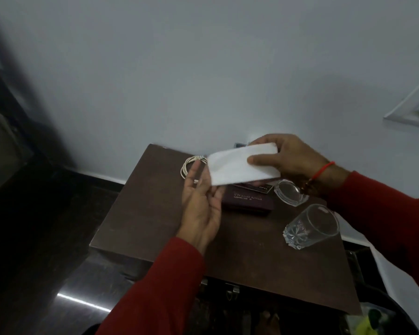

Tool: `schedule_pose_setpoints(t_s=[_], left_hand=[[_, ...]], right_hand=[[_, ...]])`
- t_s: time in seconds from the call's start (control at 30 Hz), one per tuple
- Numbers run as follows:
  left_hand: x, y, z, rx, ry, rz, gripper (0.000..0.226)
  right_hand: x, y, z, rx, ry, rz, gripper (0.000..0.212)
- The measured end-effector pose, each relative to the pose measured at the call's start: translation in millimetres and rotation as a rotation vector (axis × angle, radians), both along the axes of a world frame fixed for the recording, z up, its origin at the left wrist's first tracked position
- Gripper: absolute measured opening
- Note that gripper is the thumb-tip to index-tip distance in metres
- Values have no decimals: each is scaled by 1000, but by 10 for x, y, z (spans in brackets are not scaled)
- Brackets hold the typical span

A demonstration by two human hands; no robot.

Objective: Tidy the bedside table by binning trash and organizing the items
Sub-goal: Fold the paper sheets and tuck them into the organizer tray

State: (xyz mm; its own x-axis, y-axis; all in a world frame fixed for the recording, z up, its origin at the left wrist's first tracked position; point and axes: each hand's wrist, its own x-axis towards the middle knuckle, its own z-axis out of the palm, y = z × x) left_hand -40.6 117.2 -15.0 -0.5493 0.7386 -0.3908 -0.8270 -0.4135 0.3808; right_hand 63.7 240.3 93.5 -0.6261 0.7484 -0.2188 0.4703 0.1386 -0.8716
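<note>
Right hand (288, 158) gripping white paper (242, 166) above desk (143, 213), left hand (201, 201) released beneath its end, glass (312, 226) tipped near right edge

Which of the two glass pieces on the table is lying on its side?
The taller drinking glass near the table's right edge lies tipped over; the squat glass behind it sits flat.

A folded white paper tissue (242, 164) is held flat above the far part of the dark brown wooden surface (155, 213). A coiled white cable (191, 165) lies far left. A maroon booklet (247, 200) lies mid-surface, with a faceted clear glass lid (291, 193) to its right and a clear tumbler (311, 227) on its side, nearer.
</note>
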Motion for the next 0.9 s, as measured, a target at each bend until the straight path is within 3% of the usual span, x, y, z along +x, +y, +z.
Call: schedule_pose_setpoints(t_s=[0.03, 0.1, 0.17, 0.23, 0.47, 0.7, 0.8, 0.9], left_hand=[[8, -3, -19, -37, 17, -28, 42], [38, -22, -43, -119, 45, -80, 39], [59, -42, -67, -182, 59, -119, 33], [59, -56, -84, -217, 86, -164, 23], [46, -59, -71, -295, 118, -257, 28], [37, -71, -49, -323, 155, -287, 31], [27, -74, -39, -331, 172, -297, 32], [28, -80, -38, -341, 181, -311, 33]], right_hand=[[10, 18, 52, 8, 58, -56, 24], [7, 148, 105, 217, 62, -125, 24], [-24, 324, 103, 562, -63, -138, 28], [-73, 476, 60, 766, -195, -116, 38], [-379, 638, -201, 773, -469, -7, 49], [-569, 804, -240, 549, -389, -161, 49], [-598, 848, -198, 545, -335, -214, 41], [-581, 817, -163, 664, -379, -212, 46]])
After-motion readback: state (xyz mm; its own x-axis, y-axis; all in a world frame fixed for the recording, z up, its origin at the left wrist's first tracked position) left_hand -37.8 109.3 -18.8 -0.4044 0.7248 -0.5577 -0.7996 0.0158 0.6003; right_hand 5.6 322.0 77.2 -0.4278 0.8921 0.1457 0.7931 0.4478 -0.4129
